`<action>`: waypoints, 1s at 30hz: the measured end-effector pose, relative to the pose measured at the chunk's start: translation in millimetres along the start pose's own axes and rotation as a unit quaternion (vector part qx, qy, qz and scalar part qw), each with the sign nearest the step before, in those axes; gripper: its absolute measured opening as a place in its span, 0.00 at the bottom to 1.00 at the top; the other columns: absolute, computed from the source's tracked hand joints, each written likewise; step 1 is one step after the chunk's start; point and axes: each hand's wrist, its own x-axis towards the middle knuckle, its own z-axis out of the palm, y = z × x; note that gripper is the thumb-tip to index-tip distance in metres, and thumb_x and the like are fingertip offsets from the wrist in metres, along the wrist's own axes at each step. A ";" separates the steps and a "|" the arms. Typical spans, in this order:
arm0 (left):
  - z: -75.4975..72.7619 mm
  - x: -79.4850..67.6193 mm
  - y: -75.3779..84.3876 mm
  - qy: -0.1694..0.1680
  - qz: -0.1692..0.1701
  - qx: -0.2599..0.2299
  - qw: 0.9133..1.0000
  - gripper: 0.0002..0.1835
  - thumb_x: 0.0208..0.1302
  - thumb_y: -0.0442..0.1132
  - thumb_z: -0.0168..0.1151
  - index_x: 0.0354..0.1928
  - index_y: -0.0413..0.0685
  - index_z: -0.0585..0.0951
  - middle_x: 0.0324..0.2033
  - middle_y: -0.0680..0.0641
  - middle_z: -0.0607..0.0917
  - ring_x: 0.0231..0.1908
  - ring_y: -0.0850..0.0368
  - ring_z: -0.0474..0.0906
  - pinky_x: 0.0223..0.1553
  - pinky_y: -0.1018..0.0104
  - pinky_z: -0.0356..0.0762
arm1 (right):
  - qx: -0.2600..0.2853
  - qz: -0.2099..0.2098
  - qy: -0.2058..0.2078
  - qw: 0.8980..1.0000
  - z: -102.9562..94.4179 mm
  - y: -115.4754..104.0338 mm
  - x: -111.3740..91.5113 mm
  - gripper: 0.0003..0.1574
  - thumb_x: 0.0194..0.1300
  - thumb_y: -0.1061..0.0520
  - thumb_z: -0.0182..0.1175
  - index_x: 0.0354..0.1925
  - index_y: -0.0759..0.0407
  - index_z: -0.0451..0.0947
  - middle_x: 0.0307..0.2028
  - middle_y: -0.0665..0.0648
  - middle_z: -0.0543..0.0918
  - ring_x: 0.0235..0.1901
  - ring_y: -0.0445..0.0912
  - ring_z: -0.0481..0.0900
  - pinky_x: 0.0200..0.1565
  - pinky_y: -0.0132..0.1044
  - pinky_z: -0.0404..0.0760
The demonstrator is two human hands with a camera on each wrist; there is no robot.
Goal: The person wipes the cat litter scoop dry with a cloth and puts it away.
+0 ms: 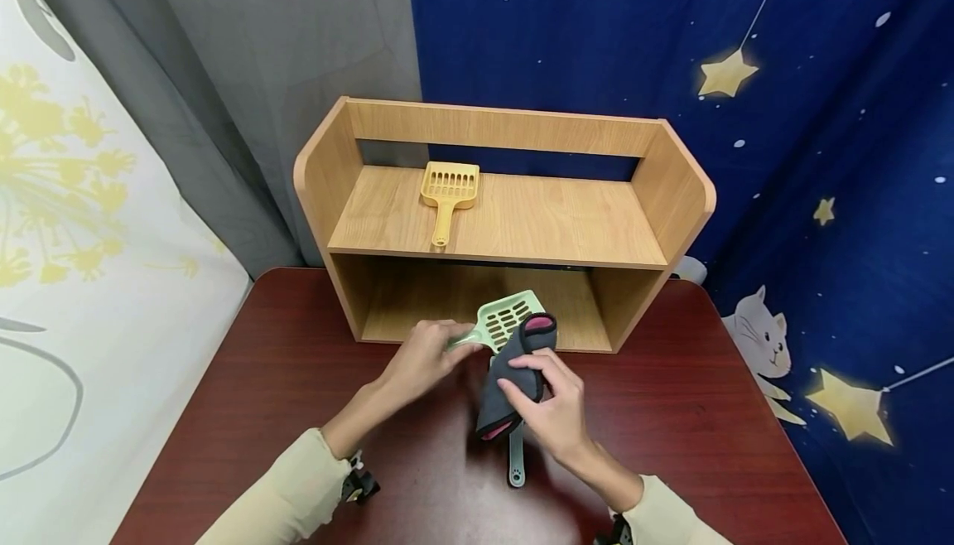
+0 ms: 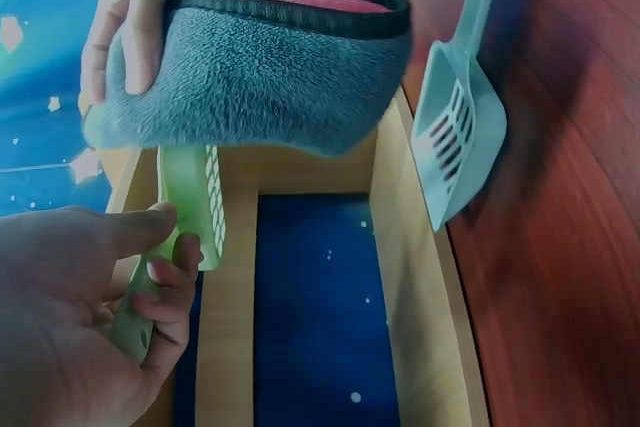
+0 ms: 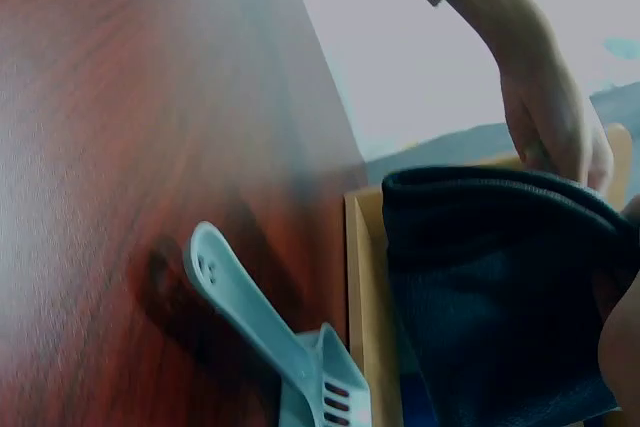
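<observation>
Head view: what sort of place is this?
Probably an indoor tabletop set-up, perhaps a staged corner; home or studio, I can't tell. Signs: the reddish-brown table, the small wooden shelf unit standing on it, and the star-print blue curtain behind.

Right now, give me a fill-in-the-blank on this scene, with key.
1. The left hand grips the green litter scoop by its ____.
2. The right hand holds a gray cloth whose inner side is ____.
3. On the upper shelf of the wooden rack lies a ____ litter scoop.

Missing words: handle; pink; yellow
</observation>
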 end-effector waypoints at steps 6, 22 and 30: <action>3.6 -1.6 2.3 0.000 -0.004 0.002 1.000 0.11 0.61 0.40 0.69 0.43 0.44 0.87 0.36 0.50 0.89 0.34 0.65 0.81 0.34 0.67 0.78 | -0.001 -0.029 -0.003 1.000 2.7 1.4 -2.9 0.24 0.37 0.77 0.73 0.36 0.68 0.81 0.31 0.61 0.81 0.31 0.48 0.79 0.36 0.28 0.76; -3.6 -10.6 -7.0 0.019 -0.025 -0.010 0.999 0.15 0.59 0.38 0.70 0.47 0.38 0.86 0.33 0.48 0.88 0.28 0.65 0.77 0.29 0.70 0.76 | -0.039 0.108 0.053 0.992 -36.0 23.5 11.7 0.20 0.45 0.76 0.72 0.39 0.70 0.81 0.34 0.64 0.83 0.34 0.46 0.79 0.35 0.26 0.77; 1.0 -12.0 -15.4 0.031 -0.054 -0.005 0.998 0.17 0.60 0.37 0.69 0.49 0.35 0.84 0.35 0.44 0.87 0.28 0.62 0.78 0.29 0.70 0.76 | 0.027 0.195 0.031 0.980 -49.7 31.3 13.6 0.20 0.50 0.73 0.71 0.43 0.69 0.80 0.38 0.65 0.83 0.34 0.43 0.81 0.35 0.29 0.81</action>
